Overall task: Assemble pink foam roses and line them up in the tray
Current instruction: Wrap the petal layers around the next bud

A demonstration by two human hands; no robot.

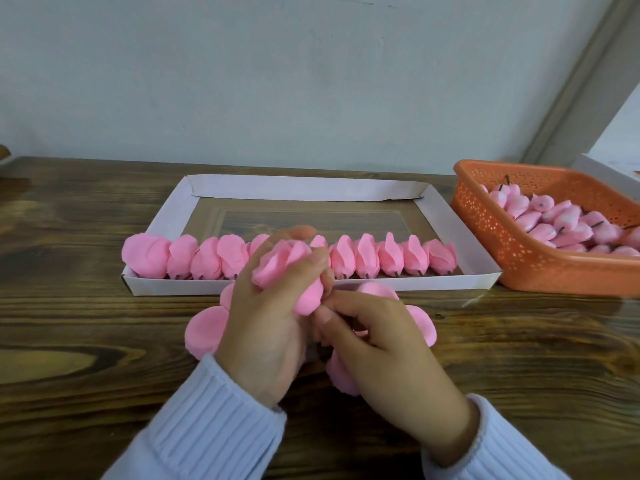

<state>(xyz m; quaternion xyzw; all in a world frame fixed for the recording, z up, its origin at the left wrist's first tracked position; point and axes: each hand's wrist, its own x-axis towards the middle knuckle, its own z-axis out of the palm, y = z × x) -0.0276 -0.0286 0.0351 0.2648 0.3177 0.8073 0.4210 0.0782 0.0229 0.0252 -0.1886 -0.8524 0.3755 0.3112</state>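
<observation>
Mid-assembly: left hand point(263, 327) curled round half-built rose point(291, 268), held above the tray's near rim. Right hand point(377, 341) has fingers bent, thumb and forefinger pinching the rose's lower end; exact hold partly hidden. Tray point(311, 287) sits at 12 o'clock of the hands, with a finished row point(367, 259) along its near side. Loose petals point(204, 330) lie at 9 and 3 o'clock, basket of buds point(540, 271) at 2 o'clock. Next, likely: wrap the outer petal snug, then set the rose in a new row behind the first
</observation>
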